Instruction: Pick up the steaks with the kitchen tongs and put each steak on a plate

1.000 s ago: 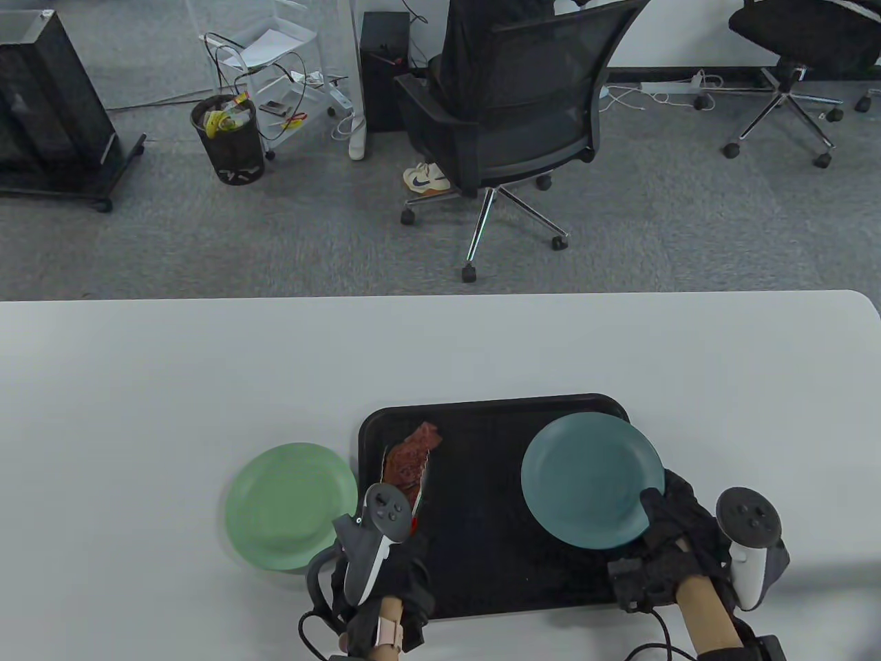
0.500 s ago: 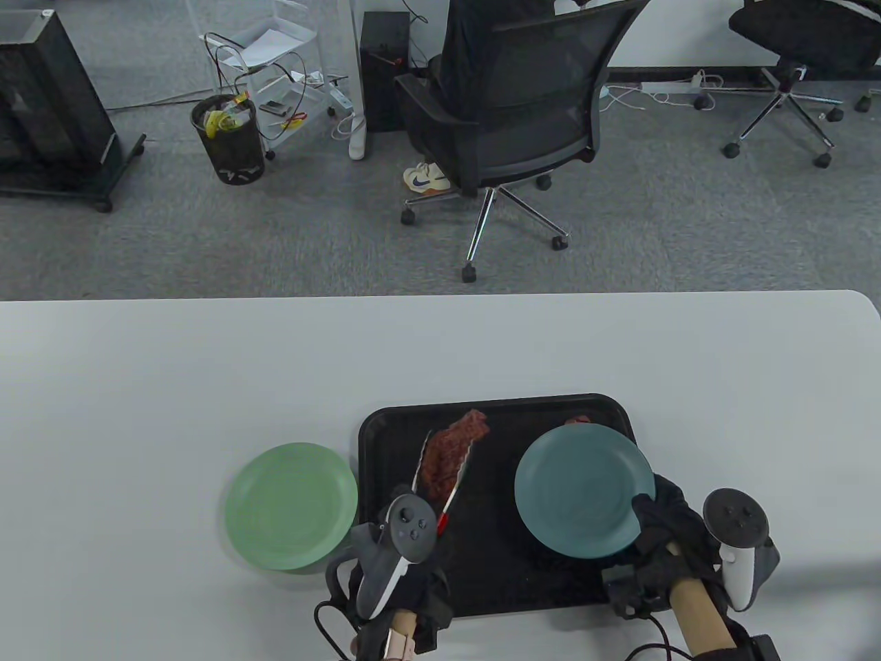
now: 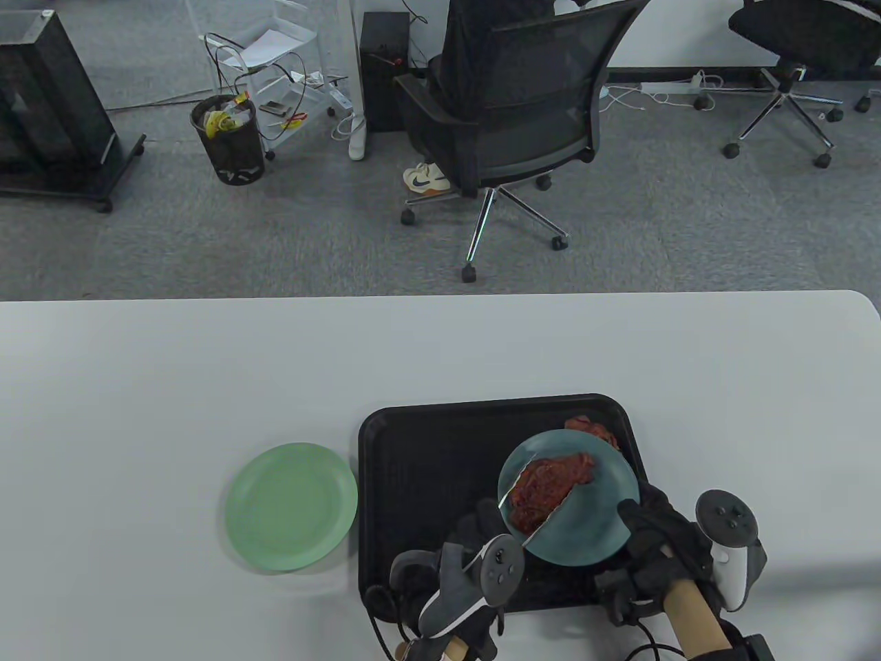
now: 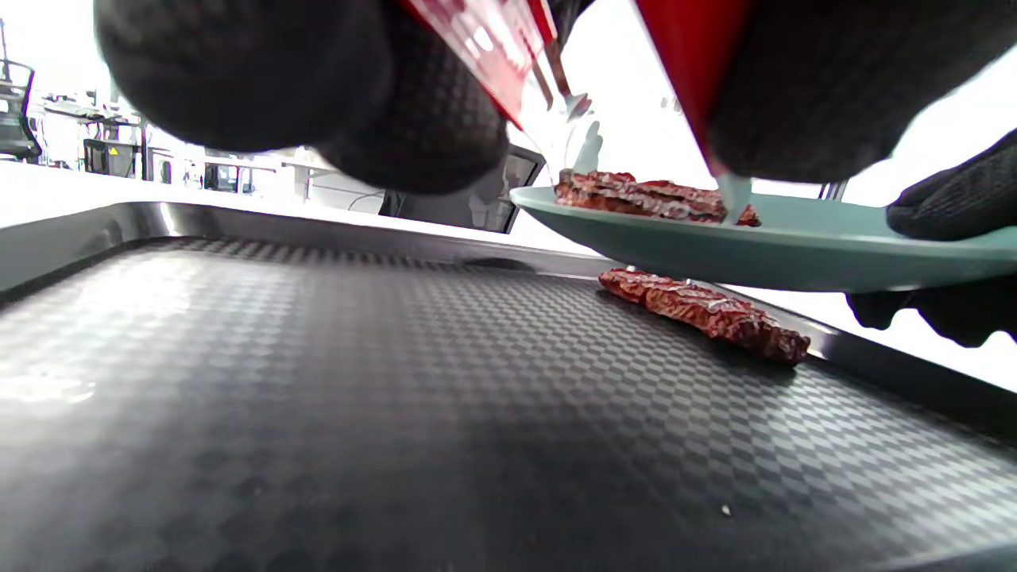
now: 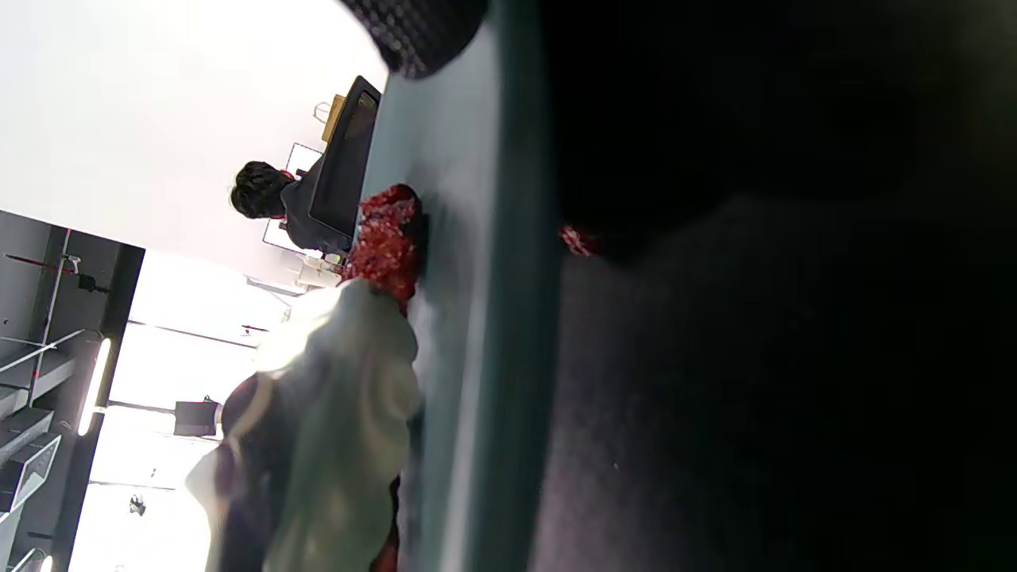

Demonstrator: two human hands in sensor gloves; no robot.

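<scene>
In the table view, take the black tray (image 3: pixel 413 468) as your landmark: your left hand (image 3: pixel 447 592) comes in over its near edge and grips the kitchen tongs (image 3: pixel 544 499), whose two metal arms reach out to either side of a steak (image 3: pixel 550 489) lying on the teal plate (image 3: pixel 592 530). Your right hand (image 3: pixel 661 544) holds that teal plate by its near right rim, thumb curled over the top, keeping it above the tray's right half. A second steak (image 3: pixel 592 430) peeks out past the plate's far edge, in the tray's far right corner. The green plate (image 3: pixel 290 506) sits on the white table (image 3: pixel 206 372) just left of the tray, with nothing on it. In the left wrist view, your gloved fingers (image 4: pixel 302 87) curl round the red handles of the tongs (image 4: pixel 508 56) at the top of the frame; the teal plate (image 4: pixel 715 254) floats clear of the tray floor (image 4: pixel 318 381), with one steak (image 4: pixel 636 195) on it between the tong tips, and the other steak (image 4: pixel 703 314) flat on the tray beneath the plate. In the right wrist view, turned on its side, the teal plate (image 5: pixel 469 262) runs down the middle as a band, the steak (image 5: pixel 385 238) rests against its surface, a pale blurred tong tip (image 5: pixel 334 413) sits beside it, and a gloved fingertip (image 5: pixel 413 28) hooks over the rim.
</scene>
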